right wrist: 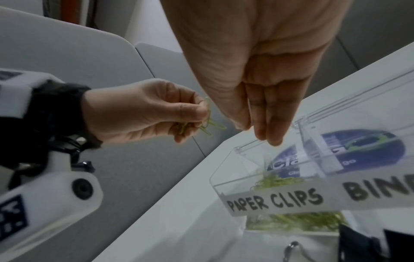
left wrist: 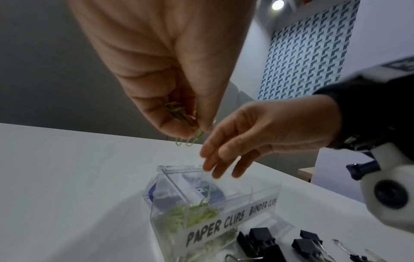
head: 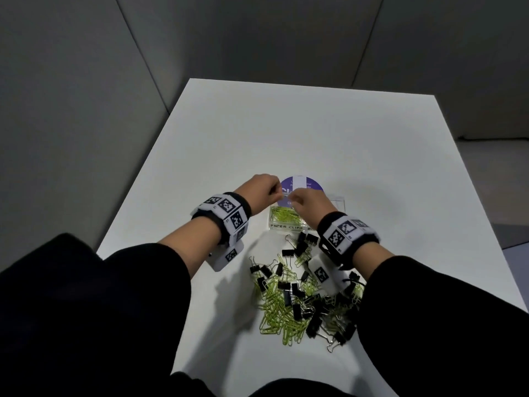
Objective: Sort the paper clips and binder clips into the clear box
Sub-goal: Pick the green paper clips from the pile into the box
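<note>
The clear box (head: 339,202) stands on the white table, divided in two, with a strip reading PAPER CLIPS and BINDER CLIPS. Green paper clips (head: 282,215) lie in its left compartment (right wrist: 277,180). My left hand (head: 272,188) hovers over the box's left edge and pinches a small bunch of green paper clips (left wrist: 180,114) (right wrist: 207,124). My right hand (head: 297,196) hangs beside it above the paper-clip compartment, fingers (right wrist: 261,113) straight and pointing down, holding nothing. A loose green clip (left wrist: 207,194) shows inside the box below them.
A mixed pile of green paper clips and black binder clips (head: 305,296) lies on the table between the box and me, partly under my right wrist. A round purple label (head: 310,182) lies behind and under the box. Grey partition walls surround the table.
</note>
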